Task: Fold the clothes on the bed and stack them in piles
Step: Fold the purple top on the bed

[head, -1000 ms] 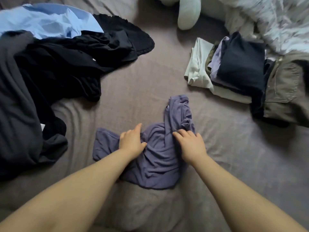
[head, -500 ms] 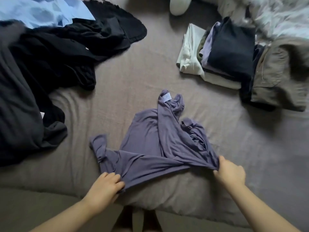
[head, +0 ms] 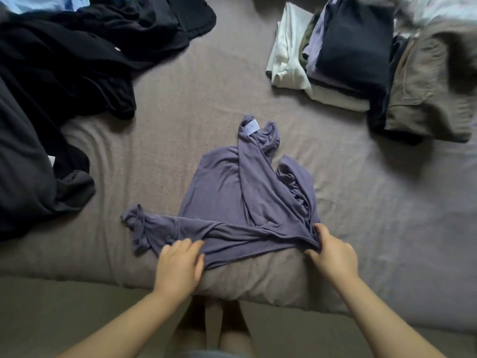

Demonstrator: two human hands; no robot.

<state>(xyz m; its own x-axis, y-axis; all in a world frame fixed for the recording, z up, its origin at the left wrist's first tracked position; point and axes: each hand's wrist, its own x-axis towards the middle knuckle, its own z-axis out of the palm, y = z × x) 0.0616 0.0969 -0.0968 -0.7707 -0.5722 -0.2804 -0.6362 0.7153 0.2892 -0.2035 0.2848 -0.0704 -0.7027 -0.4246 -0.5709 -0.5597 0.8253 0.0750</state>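
At the bed's (head: 154, 140) near edge, both hands grip the purple shirt's (head: 232, 192) hem: left hand (head: 179, 267), right hand (head: 333, 254). Its length runs straight away from them, collar farthest.

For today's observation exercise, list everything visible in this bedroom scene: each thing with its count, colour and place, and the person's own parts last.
purple top: one, dusky purple, spread crumpled at the bed's near edge
dark clothes heap: several, black and charcoal, unfolded, far left
light blue garment: one, top left corner
folded pile: several, white, lilac, navy, far right
khaki garment: one, beside that pile
bed sheet: one, grey-brown
left hand: grips the top's hem
right hand: pinches the hem's right corner
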